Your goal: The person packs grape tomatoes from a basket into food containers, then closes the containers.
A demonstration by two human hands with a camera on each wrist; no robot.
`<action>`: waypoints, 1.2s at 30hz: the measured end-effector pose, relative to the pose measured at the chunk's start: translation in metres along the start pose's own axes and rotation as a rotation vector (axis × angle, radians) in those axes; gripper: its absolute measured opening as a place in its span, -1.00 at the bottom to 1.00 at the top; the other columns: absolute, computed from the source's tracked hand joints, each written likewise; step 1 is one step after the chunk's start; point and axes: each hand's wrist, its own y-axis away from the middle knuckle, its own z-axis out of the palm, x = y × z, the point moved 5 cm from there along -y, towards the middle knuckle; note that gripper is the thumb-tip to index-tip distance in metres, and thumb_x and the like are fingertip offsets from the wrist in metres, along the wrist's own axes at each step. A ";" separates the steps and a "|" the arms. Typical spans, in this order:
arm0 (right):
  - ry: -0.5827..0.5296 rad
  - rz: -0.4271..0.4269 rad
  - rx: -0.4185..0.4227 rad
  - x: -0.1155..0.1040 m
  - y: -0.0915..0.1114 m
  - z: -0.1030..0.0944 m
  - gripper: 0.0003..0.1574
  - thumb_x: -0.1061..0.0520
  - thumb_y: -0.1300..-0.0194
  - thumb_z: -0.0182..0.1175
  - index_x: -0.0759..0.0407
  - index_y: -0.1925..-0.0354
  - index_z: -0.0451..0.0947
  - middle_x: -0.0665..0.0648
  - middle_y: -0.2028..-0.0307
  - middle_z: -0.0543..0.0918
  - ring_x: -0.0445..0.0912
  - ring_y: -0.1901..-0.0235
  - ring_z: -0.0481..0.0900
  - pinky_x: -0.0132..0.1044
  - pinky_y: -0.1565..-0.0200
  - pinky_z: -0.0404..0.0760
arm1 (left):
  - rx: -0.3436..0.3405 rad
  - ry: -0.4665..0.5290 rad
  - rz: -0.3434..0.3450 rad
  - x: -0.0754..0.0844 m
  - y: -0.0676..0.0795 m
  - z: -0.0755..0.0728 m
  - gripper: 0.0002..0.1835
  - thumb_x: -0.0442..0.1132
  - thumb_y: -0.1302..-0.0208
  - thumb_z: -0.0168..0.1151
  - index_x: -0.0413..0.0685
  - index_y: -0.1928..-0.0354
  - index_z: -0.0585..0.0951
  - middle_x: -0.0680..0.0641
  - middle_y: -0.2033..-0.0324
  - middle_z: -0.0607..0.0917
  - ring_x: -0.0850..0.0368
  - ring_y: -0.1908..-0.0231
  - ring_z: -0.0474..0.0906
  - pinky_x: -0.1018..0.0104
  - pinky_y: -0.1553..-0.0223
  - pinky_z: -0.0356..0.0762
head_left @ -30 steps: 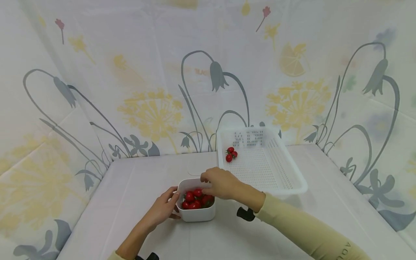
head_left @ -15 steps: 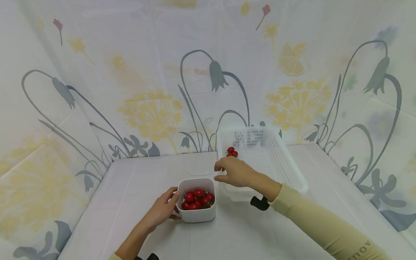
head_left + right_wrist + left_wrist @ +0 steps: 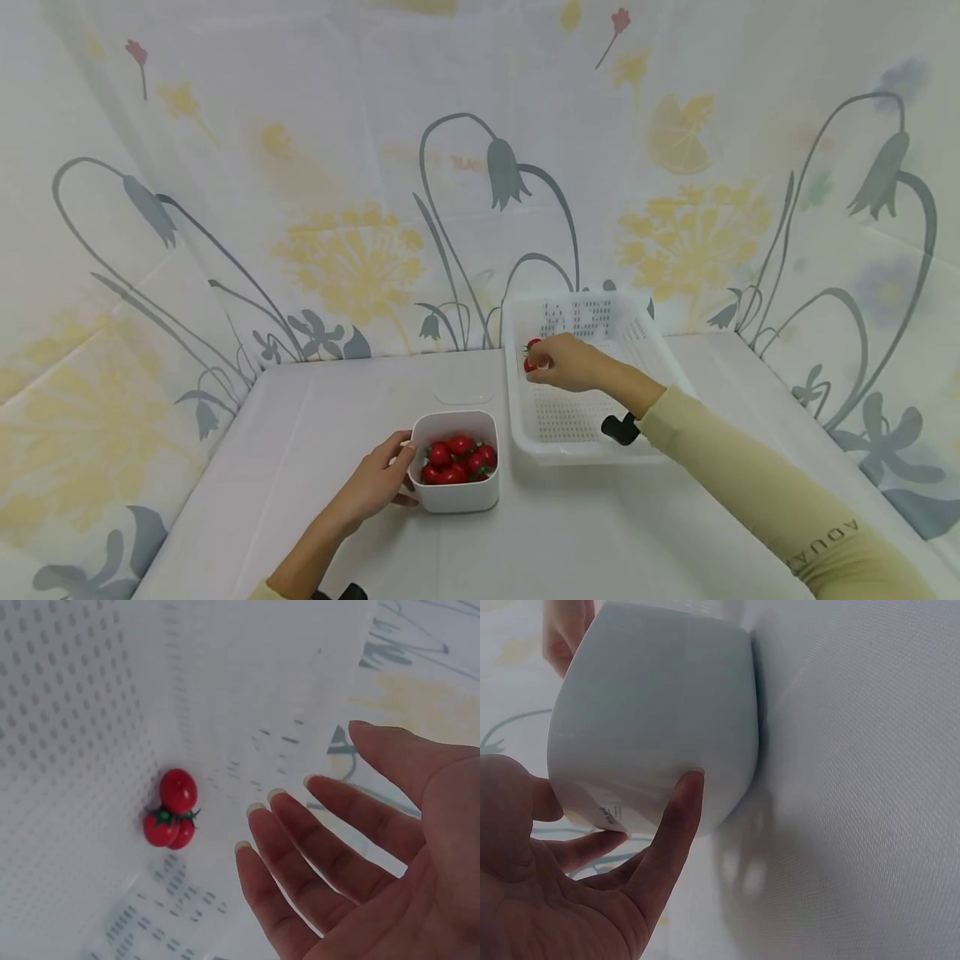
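Several cherry tomatoes (image 3: 452,475) lie in a white rounded-square container (image 3: 456,498). My left hand (image 3: 375,477) touches the container's left side. In the left wrist view, its extended fingers (image 3: 676,817) rest against the outer wall. My right hand (image 3: 573,364) is over the left part of a white perforated basket (image 3: 547,450), its fingers loosely bent and holding nothing. Three cherry tomatoes (image 3: 177,792) sit together on the basket's floor by its side wall, two with green stems showing. The right wrist view shows the fingertips apart from them; in the head view the hand partly hides them.
The basket stands behind and to the right of the container, near the back of the white-covered table (image 3: 315,442). A faint rounded outline (image 3: 463,400) shows on the table behind the container. Flower-printed cloth (image 3: 360,167) surrounds the table's back and sides.
My right hand has moved from inside the container, up and to the right, to above the tomatoes in the basket. My left hand has stayed at the container's side. The basket has shifted slightly.
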 end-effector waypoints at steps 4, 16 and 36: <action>0.004 0.058 -0.034 0.014 -0.005 -0.003 -0.70 0.09 -0.42 0.28 0.30 0.03 0.67 0.16 0.16 0.71 0.04 0.13 0.62 -0.04 0.05 0.67 | -0.001 0.002 -0.001 0.001 0.001 0.000 -0.56 -0.15 -0.64 -0.06 -0.18 -0.42 0.36 -0.31 -0.08 0.59 0.04 0.32 0.64 0.03 0.33 0.79; -0.042 0.199 -0.111 0.058 -0.025 0.004 -0.61 0.05 -0.38 0.29 0.38 0.06 0.66 0.29 0.07 0.71 0.13 0.06 0.65 0.00 0.01 0.68 | -0.008 0.009 0.008 0.003 0.001 -0.001 -0.55 -0.15 -0.64 -0.05 -0.17 -0.42 0.36 -0.29 -0.06 0.60 0.04 0.33 0.63 0.03 0.33 0.80; -0.361 0.446 -0.197 0.090 -0.042 0.038 -0.47 0.06 -0.39 0.29 0.42 -0.15 0.55 0.25 0.18 0.69 0.03 0.20 0.65 -0.14 0.07 0.73 | -0.010 0.014 0.014 0.000 0.001 -0.001 -0.56 -0.14 -0.63 -0.05 -0.19 -0.41 0.36 -0.31 -0.08 0.59 0.02 0.32 0.64 0.05 0.34 0.80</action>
